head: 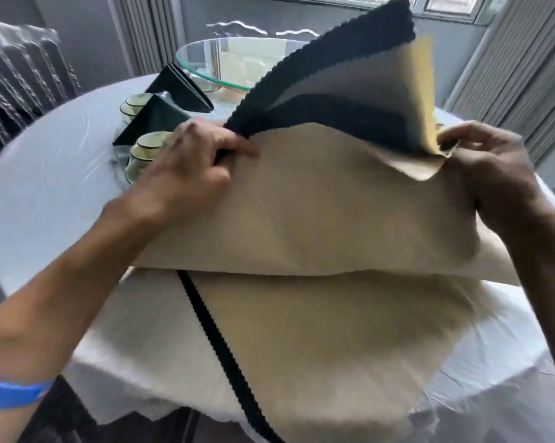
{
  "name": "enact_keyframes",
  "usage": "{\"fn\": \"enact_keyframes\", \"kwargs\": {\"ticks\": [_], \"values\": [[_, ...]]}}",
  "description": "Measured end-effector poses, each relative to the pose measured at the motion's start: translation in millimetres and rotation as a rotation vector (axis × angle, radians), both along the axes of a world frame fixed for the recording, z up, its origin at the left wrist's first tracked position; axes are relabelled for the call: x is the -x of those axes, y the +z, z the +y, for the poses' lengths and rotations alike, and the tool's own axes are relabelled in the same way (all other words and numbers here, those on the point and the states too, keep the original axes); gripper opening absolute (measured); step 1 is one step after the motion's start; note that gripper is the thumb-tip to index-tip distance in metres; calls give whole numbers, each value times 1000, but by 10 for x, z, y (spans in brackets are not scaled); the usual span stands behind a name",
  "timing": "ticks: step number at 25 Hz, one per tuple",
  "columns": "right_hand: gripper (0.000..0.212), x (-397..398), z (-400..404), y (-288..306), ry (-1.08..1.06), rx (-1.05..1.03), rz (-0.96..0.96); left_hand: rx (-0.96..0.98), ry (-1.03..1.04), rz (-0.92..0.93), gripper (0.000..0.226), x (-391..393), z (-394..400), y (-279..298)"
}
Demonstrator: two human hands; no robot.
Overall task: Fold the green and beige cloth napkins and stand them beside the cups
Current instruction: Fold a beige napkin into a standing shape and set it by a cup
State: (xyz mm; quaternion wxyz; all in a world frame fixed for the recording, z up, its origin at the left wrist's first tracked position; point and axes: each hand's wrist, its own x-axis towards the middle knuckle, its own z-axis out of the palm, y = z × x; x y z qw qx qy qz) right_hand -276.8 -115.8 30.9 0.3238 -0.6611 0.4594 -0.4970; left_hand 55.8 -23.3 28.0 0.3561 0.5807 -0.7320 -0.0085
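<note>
Both hands (186, 161) on beige napkin (327, 219)

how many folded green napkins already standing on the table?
2. One green napkin stands between the cups at the table's left side; the other stands behind it, near the glass turntable. More may be hidden behind the lifted cloths.

Soft daylight enters from the window (445, 4) at one o'clock, leaving the room fairly dim and greyish. Motion blur smears the radiator (20, 68) at ten o'clock and the hanging cloth edges (397, 330). Wide-angle distortion bows the tabletop (45, 193).
</note>
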Motion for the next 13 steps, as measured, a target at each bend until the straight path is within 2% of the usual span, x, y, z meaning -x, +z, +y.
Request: {"fn": "enact_keyframes", "kwargs": {"ticks": [2, 3, 4, 6, 7, 9, 11, 13], "values": [[31, -220, -468, 146, -146, 19, 69, -125, 104, -81, 38, -29, -599, 81], [19, -296, -689, 192, -221, 23, 128, -244, 192, -160, 36, 7, -846, 70], [19, -343, -877, 199, -285, -5, 231, -374, 258, -241, 44, 60, -1036, 26], [47, -420, -1018, 106, -408, -55, 432, -511, 304, -309, 72, 133, -1268, -135], [49, -462, -986, 4, -440, -15, 484, -499, 310, -300, 78, 148, -1299, -246], [36, -545, -777, -307, -364, 160, 513, -374, 289, -280, 73, 187, -1146, -475], [17, -582, -542, -688, -203, 255, 525, -217, 180, -209, 55, 243, -794, -701], [7, -635, -396, -925, -57, 237, 559, -127, 53, -128, 38, 307, -389, -945]]}}
